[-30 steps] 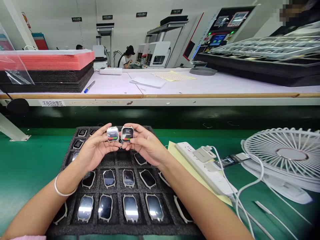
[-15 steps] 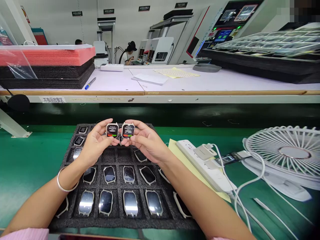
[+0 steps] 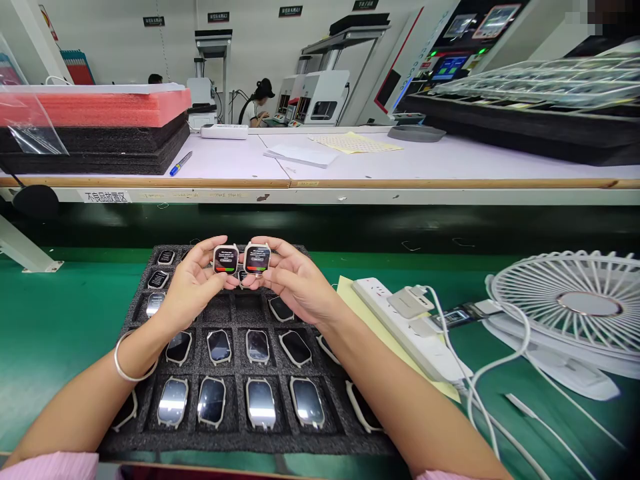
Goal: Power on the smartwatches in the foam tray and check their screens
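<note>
My left hand [image 3: 196, 283] grips a strapless smartwatch [image 3: 225, 259] by its edges between thumb and fingers. A second, matching smartwatch [image 3: 257, 258] is pinched in my right hand [image 3: 293, 277]. Both watches are upright side by side, screens facing me, lit with small white text, a grey button and a red-green bar. Beneath my hands lies a black foam tray [image 3: 235, 443] with square pockets. Several more watch bodies sit in it, such as one dark-screened watch [image 3: 261, 403] in the front row. My hands and forearms hide some pockets.
Right of the tray lie a white power strip [image 3: 400, 320] with a plugged-in charger [image 3: 411, 303], loose white cables and a white fan [image 3: 565, 307]. A raised shelf [image 3: 225, 160] behind carries stacked foam [image 3: 125, 110], a pen [image 3: 181, 164], papers and black trays. Another person sits far back.
The camera view has shifted very slightly. Both hands keep hold of their watches in nearly the same place, the right watch tilted a touch.
</note>
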